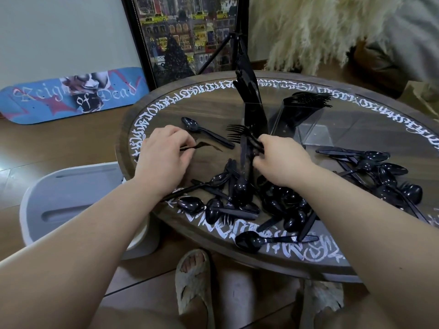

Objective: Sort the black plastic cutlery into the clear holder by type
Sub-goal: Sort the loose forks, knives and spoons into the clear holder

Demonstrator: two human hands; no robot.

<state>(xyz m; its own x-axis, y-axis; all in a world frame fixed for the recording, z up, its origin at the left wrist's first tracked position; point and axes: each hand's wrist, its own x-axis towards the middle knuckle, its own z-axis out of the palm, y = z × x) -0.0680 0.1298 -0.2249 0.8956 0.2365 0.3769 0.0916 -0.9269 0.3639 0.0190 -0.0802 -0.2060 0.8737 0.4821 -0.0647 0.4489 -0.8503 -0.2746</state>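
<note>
Black plastic cutlery lies loose on a round wooden table (237, 108) with white lettering round its rim. My left hand (164, 150) pinches one thin black piece (202, 145) just above the tabletop. My right hand (278, 160) grips a bunch of black forks (240, 134), tines pointing left. A heap of spoons and forks (240, 198) sits between my forearms, and a second heap (380, 172) lies to the right. The clear holder (294, 119) stands behind my hands, with knives (248, 91) upright in its left compartment and forks (306, 100) in the middle one. A single spoon (204, 131) lies near my left hand.
A grey stool or bin lid (78, 198) sits beside the table's left edge. A blue skateboard deck (73, 96) and a framed picture (187, 36) lean on the wall behind. A tripod (235, 41) stands past the table. My slippered foot (192, 281) is under the front edge.
</note>
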